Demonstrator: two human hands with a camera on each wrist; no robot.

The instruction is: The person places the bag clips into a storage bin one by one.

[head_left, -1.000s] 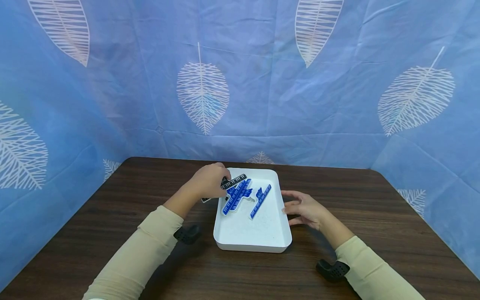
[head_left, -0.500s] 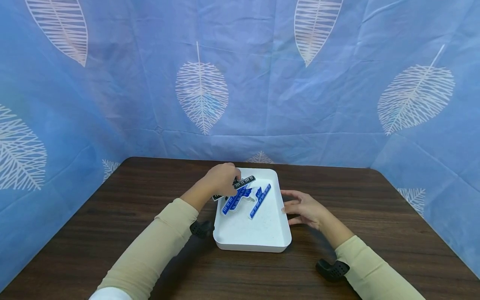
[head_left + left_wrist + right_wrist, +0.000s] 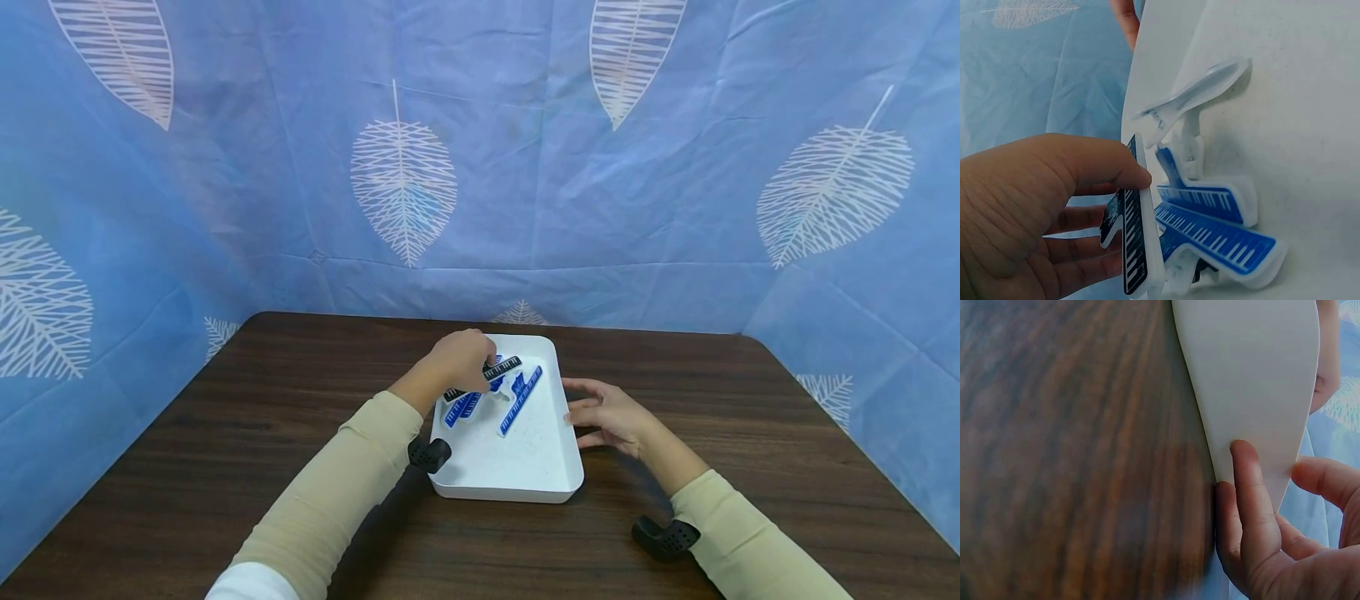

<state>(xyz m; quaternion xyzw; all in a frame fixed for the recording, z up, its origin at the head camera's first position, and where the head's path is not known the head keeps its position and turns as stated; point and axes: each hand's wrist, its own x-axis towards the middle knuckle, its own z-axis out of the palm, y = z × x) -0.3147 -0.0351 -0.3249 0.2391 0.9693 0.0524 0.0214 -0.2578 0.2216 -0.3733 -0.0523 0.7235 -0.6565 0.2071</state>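
My left hand (image 3: 459, 363) pinches a black clip (image 3: 502, 368) with a piano-key print, thumb on one side, over the far left part of a white tray (image 3: 510, 467). Beneath it, two blue piano-print clips (image 3: 1222, 247) lie overlapping; the left wrist view shows something dark (image 3: 1205, 270) partly hidden under them. Another blue clip (image 3: 521, 402) lies apart to their right, and in the left wrist view its pale edge (image 3: 1204, 90) faces the camera. My right hand (image 3: 609, 418) touches the tray's right side, fingers on the outer wall and thumb at the rim.
The tray stands on a dark wooden table (image 3: 300, 375). A blue cloth (image 3: 510, 183) with white leaf prints hangs behind and at both sides. Black wrist devices (image 3: 664, 538) sit at both sleeves.
My left hand has moved rightward with the black clip, from the tray's left edge to over the blue clips. The right hand and the tray have stayed in place.
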